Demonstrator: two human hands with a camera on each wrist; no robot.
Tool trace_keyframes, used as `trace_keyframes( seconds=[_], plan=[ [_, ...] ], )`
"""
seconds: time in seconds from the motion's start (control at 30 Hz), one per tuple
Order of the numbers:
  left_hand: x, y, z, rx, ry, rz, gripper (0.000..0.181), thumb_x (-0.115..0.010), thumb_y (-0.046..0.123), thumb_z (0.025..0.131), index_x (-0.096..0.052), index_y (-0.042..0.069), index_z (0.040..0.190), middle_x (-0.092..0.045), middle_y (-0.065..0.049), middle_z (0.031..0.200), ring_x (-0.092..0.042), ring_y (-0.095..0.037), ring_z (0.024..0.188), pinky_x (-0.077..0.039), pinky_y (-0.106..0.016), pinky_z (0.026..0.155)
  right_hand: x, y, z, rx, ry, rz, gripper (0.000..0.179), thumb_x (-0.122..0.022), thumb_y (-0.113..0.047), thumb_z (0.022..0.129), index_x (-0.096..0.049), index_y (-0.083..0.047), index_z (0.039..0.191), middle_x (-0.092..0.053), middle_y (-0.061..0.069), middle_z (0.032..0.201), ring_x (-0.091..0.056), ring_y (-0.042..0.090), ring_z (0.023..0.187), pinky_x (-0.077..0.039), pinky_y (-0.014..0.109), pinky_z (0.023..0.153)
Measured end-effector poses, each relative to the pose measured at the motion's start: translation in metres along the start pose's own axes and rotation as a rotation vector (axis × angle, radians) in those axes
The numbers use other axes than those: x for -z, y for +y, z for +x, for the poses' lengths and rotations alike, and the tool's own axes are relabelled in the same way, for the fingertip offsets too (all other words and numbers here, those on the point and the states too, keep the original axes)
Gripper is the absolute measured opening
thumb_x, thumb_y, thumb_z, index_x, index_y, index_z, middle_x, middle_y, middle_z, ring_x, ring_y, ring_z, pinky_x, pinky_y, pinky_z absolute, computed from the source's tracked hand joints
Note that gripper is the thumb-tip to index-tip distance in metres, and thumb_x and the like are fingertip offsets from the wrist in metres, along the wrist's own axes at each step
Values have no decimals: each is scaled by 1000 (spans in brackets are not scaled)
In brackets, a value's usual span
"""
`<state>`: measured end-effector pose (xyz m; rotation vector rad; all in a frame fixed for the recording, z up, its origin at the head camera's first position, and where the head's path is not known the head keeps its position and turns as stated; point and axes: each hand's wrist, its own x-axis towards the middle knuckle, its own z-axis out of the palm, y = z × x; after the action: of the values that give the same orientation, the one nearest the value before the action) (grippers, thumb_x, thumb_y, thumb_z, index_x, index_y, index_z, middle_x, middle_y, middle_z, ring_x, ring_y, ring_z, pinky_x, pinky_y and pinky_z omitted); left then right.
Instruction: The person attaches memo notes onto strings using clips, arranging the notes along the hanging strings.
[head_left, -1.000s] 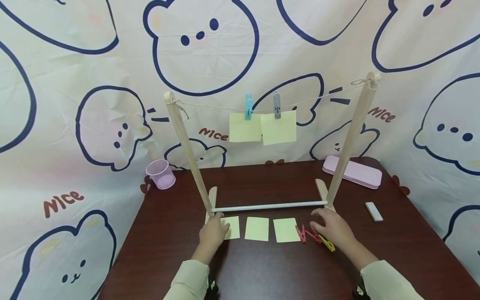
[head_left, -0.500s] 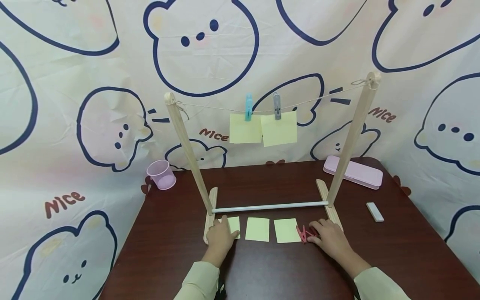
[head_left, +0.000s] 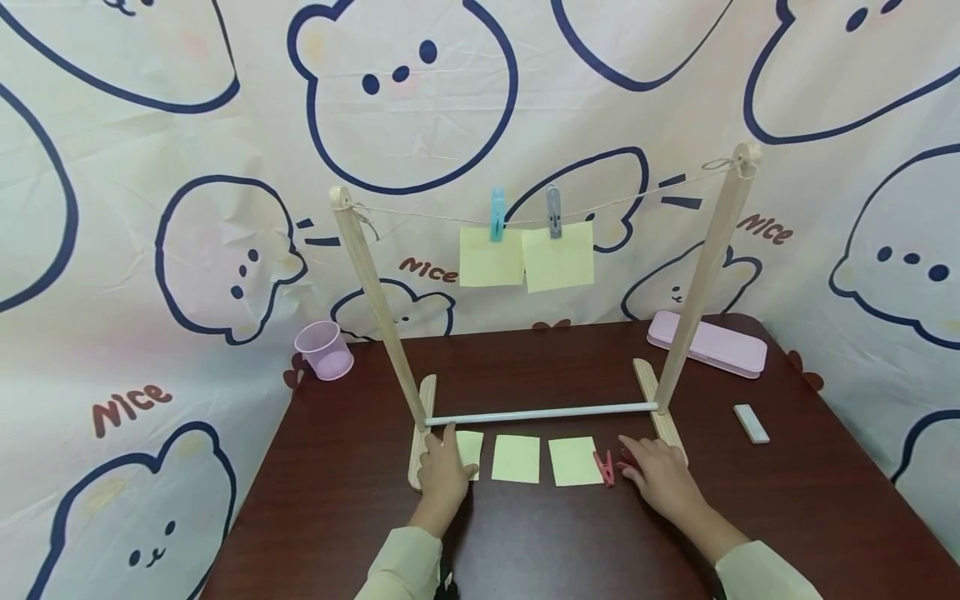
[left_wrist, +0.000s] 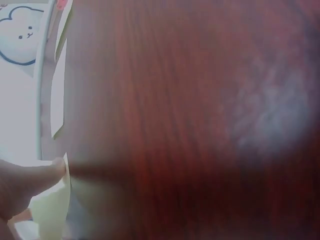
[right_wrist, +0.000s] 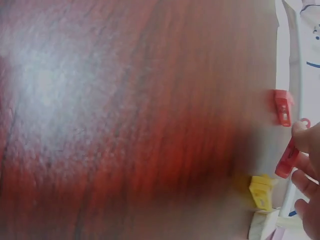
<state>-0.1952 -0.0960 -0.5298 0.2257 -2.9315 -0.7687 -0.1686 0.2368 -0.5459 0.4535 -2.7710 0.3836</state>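
The right hand (head_left: 663, 475) now pinches a red plastic clothes peg (right_wrist: 286, 162), no longer loose, at its nine o'clock. The left hand (head_left: 444, 477), thumb and index finger spread, touches a pale-yellow square paper note (head_left: 472, 450) at its two o'clock. The peg's pick-up therefore appears secured.

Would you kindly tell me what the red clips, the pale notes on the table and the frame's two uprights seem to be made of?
Red clips: probably moulded plastic, judging by their smooth, evenly coloured bodies.
Pale notes: apparently matte paper, being thin sheets with crisp edges.
Uprights: most likely wood, from their pale tan colour and dull finish; whether they are varnished, I cannot tell.
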Motion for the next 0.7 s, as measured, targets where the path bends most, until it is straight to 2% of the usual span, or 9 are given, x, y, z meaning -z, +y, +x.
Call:
trace_keyframes(
  seconds=[0.13,0.2,0.33,0.4,0.47,0.5,0.57,0.67,0.7],
  plan=[
    [2,-2,-3,-43,18,-156,87,-75,-4,72,-30,15,144,-36,-28,117,-49,-24,59,-41,-32,47,12,-5,3,28,50,33,44,-76,-17,75,-62,-4,115,-62,5,92,-55,26,87,-37,48,76],
    [4,-3,-4,-60,27,-211,91,-69,-12,73,-24,17,146,-40,-27,115,-46,-19,57,-40,-29,48,19,-7,7,41,71,51,40,-77,-14,74,-64,-6,111,-62,5,91,-55,26,87,-36,47,75],
    [16,-1,-3,-58,49,-304,94,-61,-15,77,-13,20,149,-55,-16,79,-42,-17,51,-37,-28,45,36,-13,17,15,75,123,34,-76,-9,74,-64,-8,106,-65,3,91,-56,26,87,-35,45,74],
    [25,2,-2,-56,88,-331,92,-60,-13,77,-12,20,149,-50,-8,58,-40,-16,46,-35,-29,42,45,-16,23,-16,69,182,33,-74,-7,76,-62,-9,107,-65,2,90,-57,25,88,-35,45,75],
    [33,6,-1,-65,146,-354,88,-60,-10,78,-16,19,149,-45,-5,51,-38,-15,42,-34,-29,40,56,-21,32,-35,71,256,33,-72,-5,79,-60,-7,109,-64,3,89,-57,24,85,-39,44,75],
    [37,8,0,-77,178,-375,86,-60,-9,78,-18,19,148,-53,-7,58,-37,-16,42,-35,-30,39,62,-23,36,-42,70,300,32,-70,-4,80,-58,-6,110,-63,3,89,-57,22,84,-41,42,74],
    [46,13,3,-109,238,-426,79,-62,-7,80,-26,18,146,-65,-11,82,-55,-20,54,-46,-33,48,75,-29,45,-45,72,396,32,-67,-2,83,-55,-6,113,-62,5,92,-56,20,80,-45,36,69],
    [63,24,6,-142,285,-536,55,-60,-2,85,-43,9,136,-61,-15,116,-63,-27,84,-51,-38,65,97,-42,60,-20,39,588,30,-61,0,87,-50,-3,115,-61,9,97,-56,18,81,-48,28,64],
    [70,29,7,-135,278,-584,47,-58,-1,87,-47,8,133,-57,-14,123,-63,-29,88,-52,-39,66,105,-48,65,-14,18,662,29,-60,1,88,-49,-3,115,-61,10,98,-56,18,78,-48,26,61]
  ],
)
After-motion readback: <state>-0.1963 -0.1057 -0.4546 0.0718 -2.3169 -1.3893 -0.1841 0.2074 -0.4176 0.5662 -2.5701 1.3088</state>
